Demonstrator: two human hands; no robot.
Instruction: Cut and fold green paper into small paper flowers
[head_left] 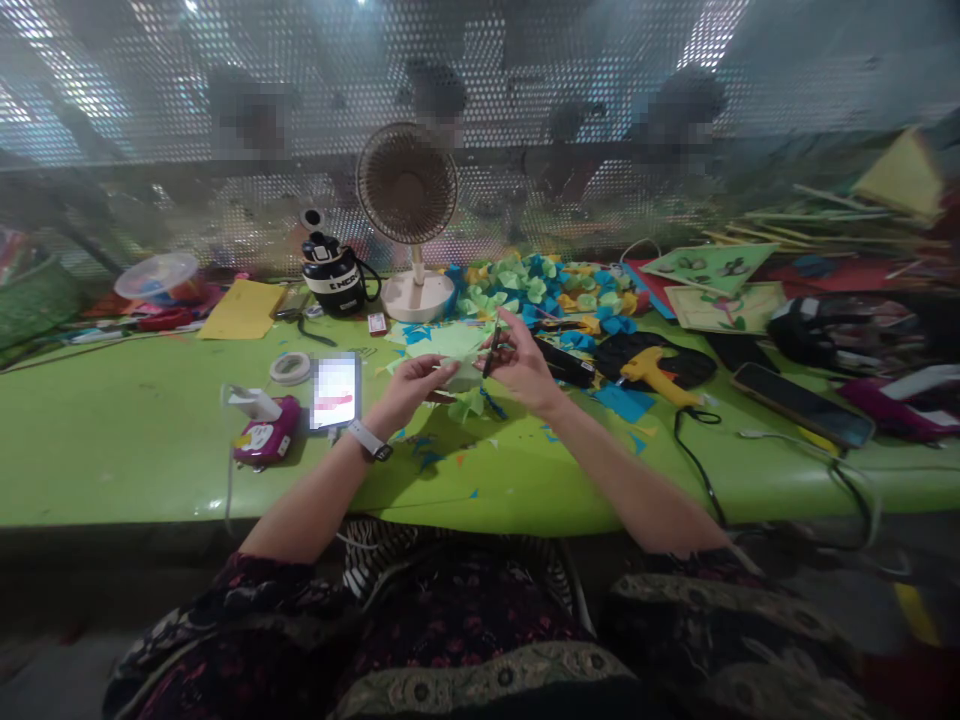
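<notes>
Near the middle of the green table, my left hand (pixel 422 387) is closed on the edge of a pale green paper piece (pixel 466 350). My right hand (pixel 519 365) is closed around a thin dark tool (pixel 492 347), held upright beside the paper; whether it is a pen or scissors is not clear. Just below my hands lies a small green paper flower (pixel 466 404). Behind them is a heap of green, blue and yellow paper flowers (pixel 540 285). Small paper scraps (pixel 431 460) are scattered on the table in front of me.
A white fan (pixel 418 296) and a black bottle (pixel 334 280) stand behind. To the left are a lit phone (pixel 335 392), a tape roll (pixel 289 368) and a purple tissue pack (pixel 267 435). A yellow glue gun (pixel 658 376) and a dark phone (pixel 804 404) lie right.
</notes>
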